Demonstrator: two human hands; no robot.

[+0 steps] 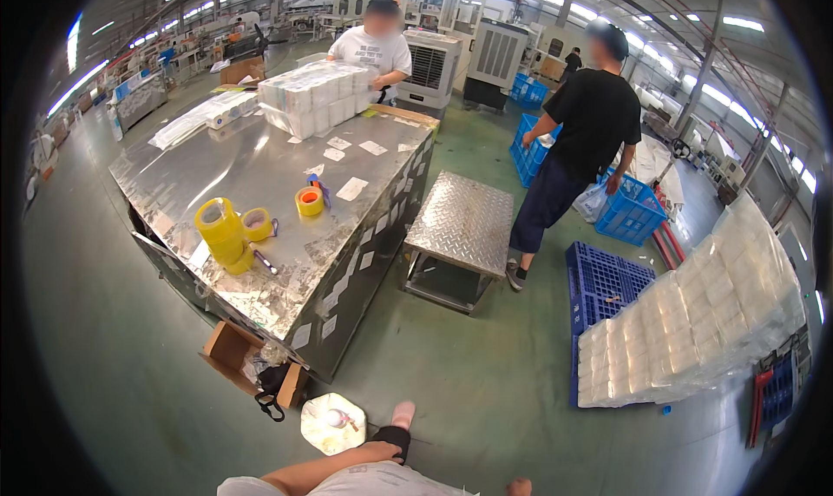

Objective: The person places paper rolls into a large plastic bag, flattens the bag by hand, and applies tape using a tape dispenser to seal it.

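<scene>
My left forearm comes in at the lower edge, and my left hand (pixel 382 451) rests against the dark cloth at my leg; its fingers cannot be made out. Only a small part of my right hand (pixel 519 487) shows at the lower edge, with its fingers hidden. Nearest my left hand is a pale octagonal stool or pad (pixel 319 428) with a small white and pinkish item on it. Beyond it stands a metal-topped table (pixel 260 162). On it are a stack of yellow tape rolls (pixel 223 236), a single tape roll (pixel 258 224), an orange-cored tape roll (pixel 309 202) and a pen (pixel 265 262).
A person in white handles wrapped paper-roll packs (pixel 317 97) at the table's far end. Another, in black, stands beside blue crates (pixel 631 210). A metal step platform (pixel 460 223), a blue pallet (pixel 599 279), bagged white rolls (pixel 694 322) and a cardboard box (pixel 227 357) stand around.
</scene>
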